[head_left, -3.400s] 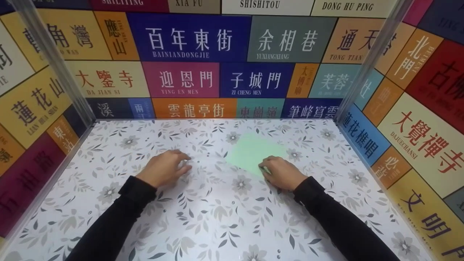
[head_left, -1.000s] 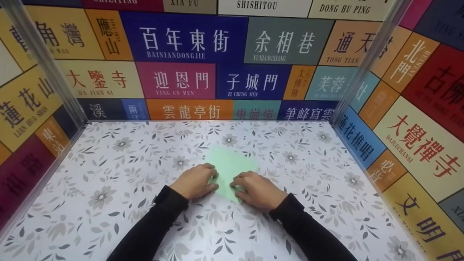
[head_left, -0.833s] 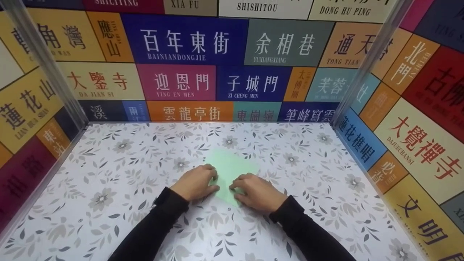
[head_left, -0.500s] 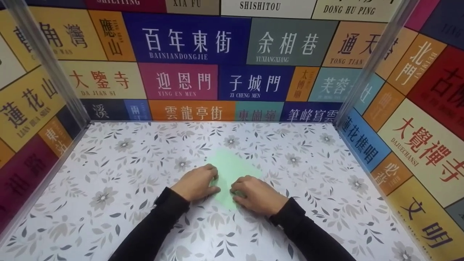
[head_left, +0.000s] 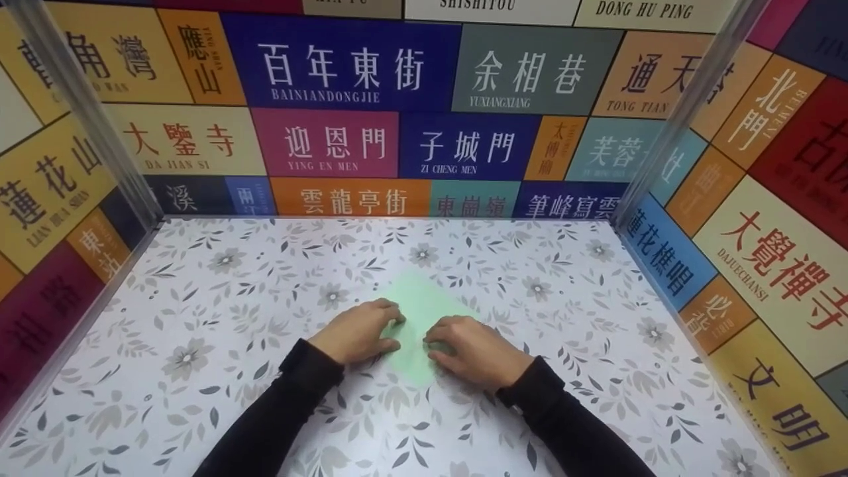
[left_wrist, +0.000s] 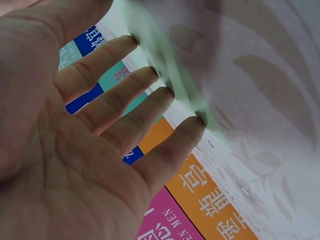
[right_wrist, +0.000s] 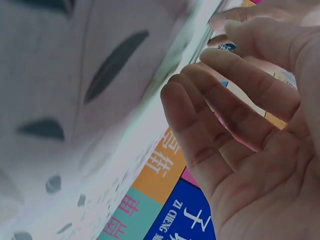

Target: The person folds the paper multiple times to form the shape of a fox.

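Just past the sleeves (head_left: 265, 407), left hand (head_left: 356, 332) touches green paper (head_left: 422, 301), right hand (head_left: 478, 351) sits over it (contact unclear); fingers loosely extended, gripping nothing. Paper lies between, neither hand clearly nearer, long axis running away from the body. Table (head_left: 252, 311) extends past its edges to the wall (head_left: 331, 86).

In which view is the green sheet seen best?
The head view: it shows most of the green sheet. The left wrist view gives only a thin strip at the fingers; the right wrist view, at most a faint edge.
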Tool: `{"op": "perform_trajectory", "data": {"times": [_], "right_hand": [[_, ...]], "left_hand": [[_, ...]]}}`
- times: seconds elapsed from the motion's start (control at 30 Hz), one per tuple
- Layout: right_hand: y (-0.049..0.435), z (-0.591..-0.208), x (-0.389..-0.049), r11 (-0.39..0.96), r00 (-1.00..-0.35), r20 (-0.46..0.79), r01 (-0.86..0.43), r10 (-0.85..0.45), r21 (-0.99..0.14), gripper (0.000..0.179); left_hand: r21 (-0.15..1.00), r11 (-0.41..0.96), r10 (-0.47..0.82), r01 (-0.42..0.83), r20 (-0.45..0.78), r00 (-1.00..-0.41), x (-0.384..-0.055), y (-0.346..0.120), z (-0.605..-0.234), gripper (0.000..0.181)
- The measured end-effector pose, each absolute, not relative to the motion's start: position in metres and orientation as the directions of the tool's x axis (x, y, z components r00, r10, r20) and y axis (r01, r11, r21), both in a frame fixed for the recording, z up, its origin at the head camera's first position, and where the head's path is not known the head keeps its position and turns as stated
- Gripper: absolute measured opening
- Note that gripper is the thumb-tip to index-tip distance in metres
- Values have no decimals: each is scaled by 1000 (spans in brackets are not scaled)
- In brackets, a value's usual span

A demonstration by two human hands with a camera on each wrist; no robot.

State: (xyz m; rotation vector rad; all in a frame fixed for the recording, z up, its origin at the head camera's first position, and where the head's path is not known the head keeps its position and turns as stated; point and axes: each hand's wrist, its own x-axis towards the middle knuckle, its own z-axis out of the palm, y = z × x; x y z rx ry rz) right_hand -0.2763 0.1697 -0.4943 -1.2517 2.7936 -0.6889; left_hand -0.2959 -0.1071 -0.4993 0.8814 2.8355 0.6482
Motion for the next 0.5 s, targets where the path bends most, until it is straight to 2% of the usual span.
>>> {"op": "perform_trajectory", "data": {"times": [0.27, 0.5], "right_hand": [[184, -495, -285, 624, -705, 204, -702, -680, -344, 25], [189, -493, -288, 643, -724, 199, -682, -660, -350, 25]], "left_hand": [[445, 730, 578, 519, 4, -816, -297, -109, -498, 45], [446, 718, 589, 534, 20, -808, -298, -110, -499, 46]]}}
